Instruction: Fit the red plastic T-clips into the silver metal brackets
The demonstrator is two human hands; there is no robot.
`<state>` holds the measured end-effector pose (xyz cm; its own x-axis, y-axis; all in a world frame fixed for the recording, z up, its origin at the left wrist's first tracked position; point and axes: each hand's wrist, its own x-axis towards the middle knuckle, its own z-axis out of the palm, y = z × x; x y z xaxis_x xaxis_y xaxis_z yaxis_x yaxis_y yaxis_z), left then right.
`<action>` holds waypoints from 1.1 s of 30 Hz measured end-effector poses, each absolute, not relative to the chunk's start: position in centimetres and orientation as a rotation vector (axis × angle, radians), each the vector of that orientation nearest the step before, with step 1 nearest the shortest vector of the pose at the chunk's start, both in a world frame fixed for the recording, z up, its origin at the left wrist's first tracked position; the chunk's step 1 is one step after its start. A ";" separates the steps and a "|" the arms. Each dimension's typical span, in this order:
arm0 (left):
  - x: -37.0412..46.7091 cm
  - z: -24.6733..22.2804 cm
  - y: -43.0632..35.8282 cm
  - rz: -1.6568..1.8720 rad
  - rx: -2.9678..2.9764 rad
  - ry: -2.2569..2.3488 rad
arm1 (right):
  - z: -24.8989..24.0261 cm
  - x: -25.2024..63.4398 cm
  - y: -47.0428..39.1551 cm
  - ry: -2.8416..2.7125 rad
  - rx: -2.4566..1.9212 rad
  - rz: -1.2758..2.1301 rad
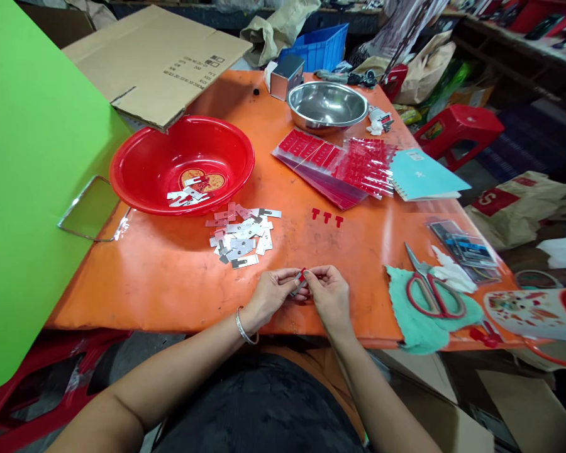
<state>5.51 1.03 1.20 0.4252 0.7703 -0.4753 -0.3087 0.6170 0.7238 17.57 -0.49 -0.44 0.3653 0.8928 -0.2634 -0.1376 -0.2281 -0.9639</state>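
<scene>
Near the table's front edge my left hand (pixel 276 290) pinches a small flat metal plate (pixel 296 290). My right hand (pixel 329 290) meets it there, its thumb and fingers closed on a small red piece (pixel 302 274) at the plate's upper end. Fingers cover much of both parts. Beyond my hands lie a few red T-shaped pieces (pixel 327 218) in a row. To their left is a loose pile of flat slotted metal plates (pixel 243 236). More such plates (pixel 188 195) lie inside the red basin (pixel 141 160).
Sheets of red pieces in clear plastic (pixel 330 163) lie beside a light-blue notebook (pixel 424 173). Behind them stands a steel bowl (pixel 327 104). Scissors (pixel 434 292) rest on a green cloth (pixel 417 333) at right, near a tipped mug (pixel 523 308). A cardboard box (pixel 155 56) overhangs the basin.
</scene>
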 end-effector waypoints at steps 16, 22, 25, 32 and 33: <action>5.6 0.6 1.0 0.722 0.648 0.915 | 0.5 17.8 0.0 -0.519 -1.350 1.468; 4.9 3.4 1.4 0.756 0.776 0.867 | 0.3 18.4 0.1 -0.525 -1.344 1.500; 2.8 6.6 3.2 0.799 0.897 0.827 | 0.1 18.3 -0.1 -0.629 -1.368 1.462; -6.8 11.5 11.8 1.169 1.843 1.624 | -1.0 18.0 -0.7 -1.053 -1.517 1.346; -8.2 11.6 12.9 1.106 1.943 1.813 | -1.1 17.9 -0.8 -1.075 -1.526 1.327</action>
